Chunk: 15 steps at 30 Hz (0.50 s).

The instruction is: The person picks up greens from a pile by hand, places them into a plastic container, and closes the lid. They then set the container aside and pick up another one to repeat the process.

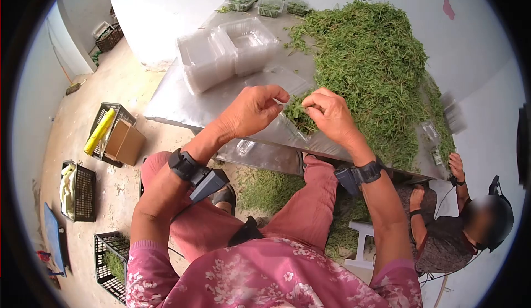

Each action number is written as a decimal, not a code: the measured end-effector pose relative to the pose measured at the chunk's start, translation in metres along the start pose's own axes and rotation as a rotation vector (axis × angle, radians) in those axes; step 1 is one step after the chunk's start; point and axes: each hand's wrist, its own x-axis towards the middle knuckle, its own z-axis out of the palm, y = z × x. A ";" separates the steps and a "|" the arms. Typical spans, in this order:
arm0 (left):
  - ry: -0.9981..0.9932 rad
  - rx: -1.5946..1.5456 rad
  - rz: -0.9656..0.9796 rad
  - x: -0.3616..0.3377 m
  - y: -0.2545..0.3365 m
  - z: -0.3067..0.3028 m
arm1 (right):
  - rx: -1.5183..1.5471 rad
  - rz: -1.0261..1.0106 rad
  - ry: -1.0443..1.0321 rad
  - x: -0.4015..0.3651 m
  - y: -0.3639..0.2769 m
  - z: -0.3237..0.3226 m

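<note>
My left hand (255, 110) hovers over the near edge of the metal table (182, 104), thumb and forefinger curved with a gap between them and nothing visible in it. Opposite it, my right hand (332, 115) is closed in a pinch on a sprig of leafy greens (303, 109). Below and between the hands, more greens lie in what looks like a clear plastic box (296, 130), partly hidden by my right hand. A large heap of green stems and leaves (370, 59) rises just beyond my right hand.
Stacked clear plastic boxes (207, 59) stand left on the table; filled boxes (270, 6) sit at the back. A co-worker (448, 236) sits at the right, one hand by the heap. Black crates (86, 192) and a cardboard box (126, 143) are on the floor left.
</note>
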 end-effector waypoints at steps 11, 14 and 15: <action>0.204 0.206 0.331 -0.002 -0.019 0.023 | -0.170 -0.092 -0.053 -0.005 0.012 -0.016; 0.178 0.318 0.337 -0.009 -0.023 0.022 | -0.193 -0.065 -0.153 -0.006 0.012 -0.018; 0.192 0.350 0.352 -0.010 -0.025 0.023 | -0.182 -0.043 -0.174 -0.007 0.010 -0.018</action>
